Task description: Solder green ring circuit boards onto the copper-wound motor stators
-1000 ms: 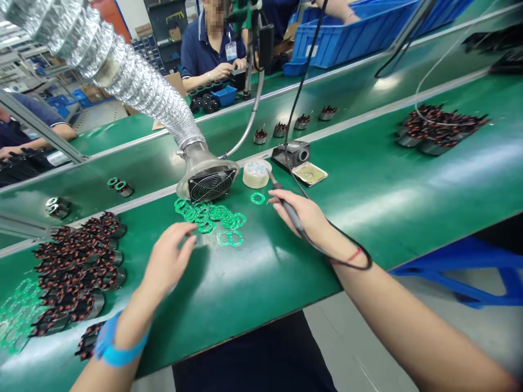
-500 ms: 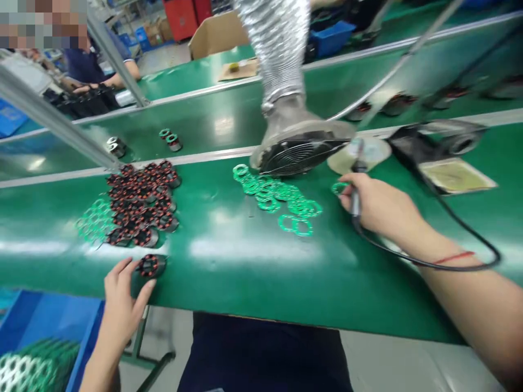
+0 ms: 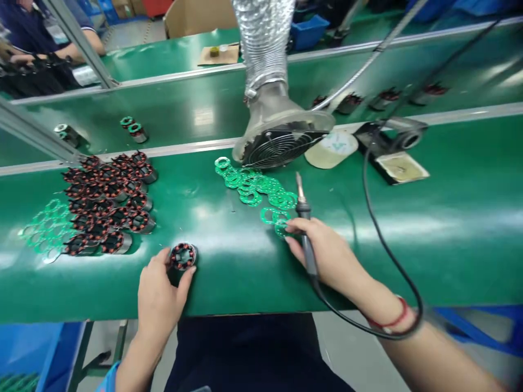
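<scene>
My left hand (image 3: 161, 283) has its thumb and fingers around a motor stator (image 3: 183, 256) with copper windings, which stands near the table's front edge. In my right hand (image 3: 322, 245) is a soldering iron (image 3: 306, 239), its tip pointing up and away from me. Green ring-shaped circuit boards (image 3: 261, 185) lie in an overlapping cluster at mid table. A green ring (image 3: 281, 227) is at my right fingertips; I cannot tell whether they pinch it or it lies on the table. Rows of stators (image 3: 110, 201) stand to the left, beside more green rings (image 3: 49, 228).
A fume extractor (image 3: 281, 144) with a silver duct hangs over the table's back. Behind my right hand are a roll of tape or wire (image 3: 330, 149) and a soldering iron stand (image 3: 402, 166). The iron's black cord loops over my right wrist. A co-worker (image 3: 49, 32) sits at the far left.
My left hand has brought the stator rightward, away from the rows, and now grasps it. My right hand has moved left with the soldering iron, to the ring cluster. The view has shifted.
</scene>
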A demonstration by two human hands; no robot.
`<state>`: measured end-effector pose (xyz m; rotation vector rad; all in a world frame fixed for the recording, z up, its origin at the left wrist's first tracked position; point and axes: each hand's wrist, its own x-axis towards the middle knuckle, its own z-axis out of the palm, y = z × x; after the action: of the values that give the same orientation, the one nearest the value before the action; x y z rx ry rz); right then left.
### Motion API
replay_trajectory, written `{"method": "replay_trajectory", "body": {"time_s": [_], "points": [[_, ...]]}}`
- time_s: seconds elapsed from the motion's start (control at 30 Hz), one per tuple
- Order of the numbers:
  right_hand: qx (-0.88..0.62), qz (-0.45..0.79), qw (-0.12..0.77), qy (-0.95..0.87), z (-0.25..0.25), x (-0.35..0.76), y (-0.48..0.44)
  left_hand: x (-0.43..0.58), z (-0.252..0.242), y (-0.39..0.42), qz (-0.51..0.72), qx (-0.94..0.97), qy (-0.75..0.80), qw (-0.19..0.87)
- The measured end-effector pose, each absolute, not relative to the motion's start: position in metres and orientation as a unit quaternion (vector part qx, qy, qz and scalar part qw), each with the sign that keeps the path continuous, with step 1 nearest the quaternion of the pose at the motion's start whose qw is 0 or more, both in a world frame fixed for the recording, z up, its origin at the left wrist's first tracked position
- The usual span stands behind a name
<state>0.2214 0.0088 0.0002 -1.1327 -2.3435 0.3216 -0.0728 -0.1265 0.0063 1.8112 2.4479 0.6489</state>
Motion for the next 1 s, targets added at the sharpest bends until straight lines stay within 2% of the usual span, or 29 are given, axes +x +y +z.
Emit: {"method": "replay_trajectory", "body": {"time_s": [0.07,0.2,0.23,0.33,0.47,0.53,0.77,0.87,1.0], "points": [[-0.462,0.099,0.262,-0.842,0.0,0.217,0.006,-0.056,0.01,-0.118,0.209,0.63,0.747,0.048],[-0.54,0.059,0.228,-0.808,-0.003,0.211,0.007,-0.047,0.021,-0.107,0.25,0.719,0.619,0.192],[-0.547,0.061,0.22,-0.805,-0.003,0.21,0.008,-0.05,0.023,-0.102,0.262,0.721,0.61,0.197],[-0.523,0.102,0.222,-0.817,-0.002,0.207,0.008,-0.069,0.027,-0.079,0.277,0.701,0.645,0.126],[-0.4,0.171,0.218,-0.873,0.002,0.203,-0.001,-0.079,0.024,-0.043,0.117,0.784,0.592,0.145],[-0.371,0.184,0.22,-0.883,0.002,0.201,-0.008,-0.07,0.02,-0.03,0.089,0.808,0.558,0.17],[-0.397,0.167,0.234,-0.872,-0.002,0.192,-0.014,-0.026,0.018,-0.011,0.187,0.813,0.484,0.267],[-0.388,0.171,0.292,-0.858,0.0,0.196,-0.014,-0.024,0.028,-0.011,0.215,0.81,0.466,0.282],[-0.387,0.197,0.369,-0.822,0.003,0.208,-0.024,-0.033,0.036,-0.009,0.143,0.859,0.446,0.209]]}}
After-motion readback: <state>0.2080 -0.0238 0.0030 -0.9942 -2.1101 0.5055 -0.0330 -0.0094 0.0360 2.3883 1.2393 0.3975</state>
